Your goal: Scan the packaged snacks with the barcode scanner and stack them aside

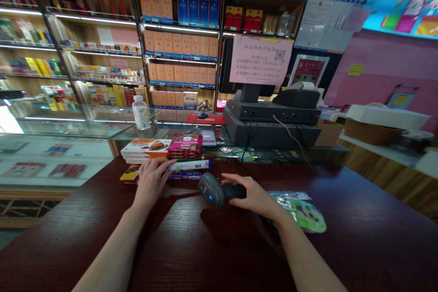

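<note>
Barcode scanner [210,190] is gripped in the right hand [255,196], just above the dark wood counter [219,255] and near a green packet [301,212]. Left hand [150,182] lies open and apart from it, fingertips touching a pile of boxes [145,148].

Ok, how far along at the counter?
Seemingly done: a green foil snack packet lies apart on the dark red wooden counter. In hand: a black handheld barcode scanner, gripped by the right hand. Remaining, apparently: a stack of printed snack boxes, touched by the left hand.
</note>
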The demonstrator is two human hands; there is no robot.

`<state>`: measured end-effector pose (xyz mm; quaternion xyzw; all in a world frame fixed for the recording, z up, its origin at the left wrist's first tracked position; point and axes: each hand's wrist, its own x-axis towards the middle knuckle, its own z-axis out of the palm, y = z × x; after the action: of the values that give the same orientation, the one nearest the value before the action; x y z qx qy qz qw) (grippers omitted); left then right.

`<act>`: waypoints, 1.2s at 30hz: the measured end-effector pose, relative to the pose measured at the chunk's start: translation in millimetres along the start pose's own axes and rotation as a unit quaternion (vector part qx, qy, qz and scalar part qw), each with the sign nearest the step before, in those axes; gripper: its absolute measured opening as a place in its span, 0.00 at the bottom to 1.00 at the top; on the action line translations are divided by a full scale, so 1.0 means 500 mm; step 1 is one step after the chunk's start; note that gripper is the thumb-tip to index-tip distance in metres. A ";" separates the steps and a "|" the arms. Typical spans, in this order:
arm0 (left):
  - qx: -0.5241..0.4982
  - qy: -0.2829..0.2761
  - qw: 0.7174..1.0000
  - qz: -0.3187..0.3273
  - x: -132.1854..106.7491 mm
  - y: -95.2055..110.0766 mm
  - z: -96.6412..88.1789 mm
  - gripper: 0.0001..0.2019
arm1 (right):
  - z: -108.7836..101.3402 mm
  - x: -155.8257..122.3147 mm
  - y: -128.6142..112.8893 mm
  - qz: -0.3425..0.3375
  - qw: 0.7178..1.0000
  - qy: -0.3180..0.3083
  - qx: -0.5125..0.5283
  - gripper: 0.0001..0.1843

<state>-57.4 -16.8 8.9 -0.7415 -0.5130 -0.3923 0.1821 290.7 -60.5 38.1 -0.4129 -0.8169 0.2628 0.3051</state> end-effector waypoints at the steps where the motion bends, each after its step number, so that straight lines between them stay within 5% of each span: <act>1: 0.001 -0.001 1.000 0.000 0.000 0.000 0.000 0.15 | -0.001 0.000 0.003 0.001 1.000 0.004 0.003 0.41; 28: 0.011 0.002 1.000 -0.004 -0.002 -0.004 0.005 0.15 | -0.006 0.001 0.006 -0.001 1.000 -0.015 0.025 0.41; 36: 0.006 -0.015 1.000 -0.009 -0.001 -0.001 0.001 0.15 | 0.007 -0.002 0.002 0.023 0.995 -0.102 -0.007 0.45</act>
<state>-57.8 -16.3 8.2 -0.7416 -0.5244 -0.3797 0.1755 289.1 -61.3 34.9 -0.4043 -0.8360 0.3047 0.2116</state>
